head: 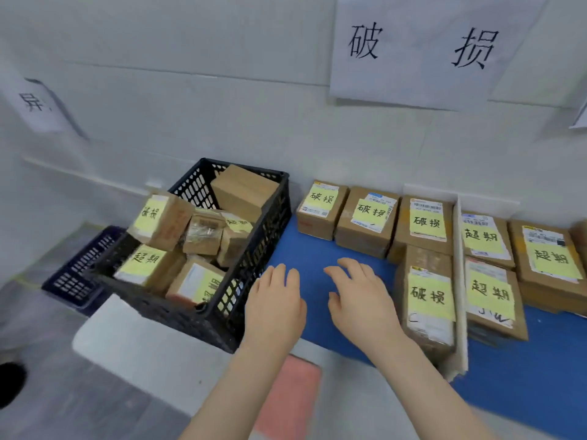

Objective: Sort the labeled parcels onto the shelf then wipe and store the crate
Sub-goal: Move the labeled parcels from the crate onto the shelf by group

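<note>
A black plastic crate (254, 281) stands on the left of the surface, holding several cardboard parcels (158, 217) with yellow handwritten labels. On the blue mat (317, 249), several labeled parcels (368, 217) are lined up against the wall, one more parcel (428, 300) in front. Right of a white divider (459, 281) sit other labeled parcels (489, 293). My left hand (274, 308) hovers open beside the crate's right wall. My right hand (362, 300) is open over the mat, just left of the front parcel. Neither hand holds anything.
A dark blue crate (79, 271) sits on the floor to the left. A pink cloth (286, 401) lies on the white surface edge near me. Paper signs (422, 46) hang on the white wall above the parcels; another sign (35, 103) is at the left.
</note>
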The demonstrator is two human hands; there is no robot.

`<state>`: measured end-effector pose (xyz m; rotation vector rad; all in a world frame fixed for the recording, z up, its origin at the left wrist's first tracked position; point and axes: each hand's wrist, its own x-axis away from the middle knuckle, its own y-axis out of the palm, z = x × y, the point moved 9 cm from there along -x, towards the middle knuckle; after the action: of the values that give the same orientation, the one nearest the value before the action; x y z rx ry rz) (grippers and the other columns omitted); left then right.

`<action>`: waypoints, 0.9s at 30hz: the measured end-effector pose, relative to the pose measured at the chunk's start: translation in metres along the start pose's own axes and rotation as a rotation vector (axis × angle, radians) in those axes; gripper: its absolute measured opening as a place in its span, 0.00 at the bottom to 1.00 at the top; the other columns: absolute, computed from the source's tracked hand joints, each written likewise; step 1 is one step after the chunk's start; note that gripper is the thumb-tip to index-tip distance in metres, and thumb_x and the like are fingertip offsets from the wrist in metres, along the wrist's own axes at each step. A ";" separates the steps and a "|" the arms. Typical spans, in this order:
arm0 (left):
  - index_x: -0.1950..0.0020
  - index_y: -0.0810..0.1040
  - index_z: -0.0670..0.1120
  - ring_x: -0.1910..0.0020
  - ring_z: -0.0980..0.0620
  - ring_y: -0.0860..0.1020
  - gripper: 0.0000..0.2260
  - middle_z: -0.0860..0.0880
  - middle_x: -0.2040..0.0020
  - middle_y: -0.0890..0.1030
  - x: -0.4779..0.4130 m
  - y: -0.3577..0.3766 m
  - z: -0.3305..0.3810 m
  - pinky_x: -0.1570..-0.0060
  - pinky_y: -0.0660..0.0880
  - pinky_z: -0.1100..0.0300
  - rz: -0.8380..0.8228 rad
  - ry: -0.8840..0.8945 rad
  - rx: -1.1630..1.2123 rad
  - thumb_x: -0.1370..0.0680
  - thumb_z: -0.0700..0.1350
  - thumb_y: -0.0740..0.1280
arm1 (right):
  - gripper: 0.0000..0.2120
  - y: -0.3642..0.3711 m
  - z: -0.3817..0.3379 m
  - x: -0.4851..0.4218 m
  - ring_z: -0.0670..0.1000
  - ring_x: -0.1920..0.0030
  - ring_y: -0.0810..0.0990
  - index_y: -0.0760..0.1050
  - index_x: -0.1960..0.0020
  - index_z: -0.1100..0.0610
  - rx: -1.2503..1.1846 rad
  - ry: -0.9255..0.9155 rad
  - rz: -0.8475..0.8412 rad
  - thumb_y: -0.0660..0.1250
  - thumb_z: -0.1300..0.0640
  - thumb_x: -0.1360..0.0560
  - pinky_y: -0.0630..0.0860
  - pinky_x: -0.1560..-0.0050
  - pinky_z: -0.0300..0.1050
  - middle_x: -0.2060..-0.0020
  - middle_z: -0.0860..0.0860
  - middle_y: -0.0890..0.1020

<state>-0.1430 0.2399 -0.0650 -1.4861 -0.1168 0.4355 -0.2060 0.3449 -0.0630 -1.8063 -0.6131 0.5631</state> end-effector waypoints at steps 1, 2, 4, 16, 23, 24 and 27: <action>0.50 0.79 0.40 0.53 0.42 0.80 0.16 0.43 0.52 0.81 0.001 -0.005 -0.017 0.60 0.79 0.52 0.015 0.003 -0.001 0.37 0.39 0.74 | 0.21 0.006 -0.015 -0.004 0.54 0.31 0.66 0.67 0.30 0.51 -0.016 -0.001 0.003 0.60 0.55 0.22 0.65 0.35 0.47 0.29 0.50 0.66; 0.51 0.79 0.40 0.53 0.43 0.80 0.16 0.43 0.53 0.80 0.002 -0.010 -0.034 0.60 0.79 0.52 0.025 0.006 -0.002 0.37 0.39 0.74 | 0.21 0.012 -0.030 -0.009 0.53 0.31 0.66 0.66 0.29 0.50 -0.020 -0.003 0.005 0.59 0.55 0.22 0.65 0.35 0.47 0.29 0.49 0.66; 0.52 0.79 0.41 0.53 0.43 0.80 0.14 0.45 0.54 0.80 0.004 -0.018 -0.062 0.60 0.79 0.53 0.037 0.004 0.001 0.37 0.39 0.74 | 0.21 0.020 -0.053 -0.018 0.53 0.32 0.66 0.66 0.29 0.49 -0.034 -0.001 0.004 0.59 0.54 0.22 0.65 0.35 0.45 0.29 0.48 0.66; 0.56 0.78 0.46 0.56 0.47 0.80 0.13 0.48 0.54 0.80 0.010 -0.008 -0.151 0.62 0.77 0.56 -0.011 -0.098 0.010 0.38 0.42 0.74 | 0.20 0.057 -0.128 -0.062 0.49 0.35 0.67 0.65 0.29 0.46 -0.116 -0.079 -0.066 0.57 0.54 0.21 0.68 0.39 0.41 0.32 0.43 0.67; 0.49 0.78 0.45 0.50 0.46 0.80 0.14 0.46 0.47 0.80 0.006 0.002 -0.212 0.56 0.78 0.55 -0.046 -0.170 0.032 0.34 0.43 0.71 | 0.19 0.077 -0.175 -0.097 0.48 0.36 0.68 0.67 0.31 0.47 -0.192 -0.148 -0.058 0.59 0.56 0.22 0.71 0.42 0.40 0.34 0.43 0.68; 0.47 0.78 0.44 0.48 0.45 0.79 0.15 0.46 0.45 0.79 0.002 0.001 -0.226 0.55 0.78 0.54 -0.049 -0.187 0.045 0.33 0.42 0.70 | 0.19 0.080 -0.184 -0.103 0.48 0.37 0.68 0.68 0.31 0.47 -0.197 -0.158 -0.055 0.59 0.57 0.22 0.71 0.43 0.39 0.34 0.43 0.68; 0.37 0.74 0.44 0.39 0.43 0.74 0.18 0.45 0.36 0.74 -0.014 -0.001 -0.282 0.47 0.76 0.50 -0.054 -0.273 0.118 0.27 0.41 0.65 | 0.20 0.092 -0.215 -0.127 0.49 0.36 0.68 0.67 0.31 0.47 -0.220 -0.182 -0.040 0.60 0.57 0.22 0.73 0.43 0.40 0.31 0.44 0.65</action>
<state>-0.0598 -0.0285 -0.0881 -1.2995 -0.3412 0.5907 -0.1507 0.0850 -0.0773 -1.9566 -0.8621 0.6584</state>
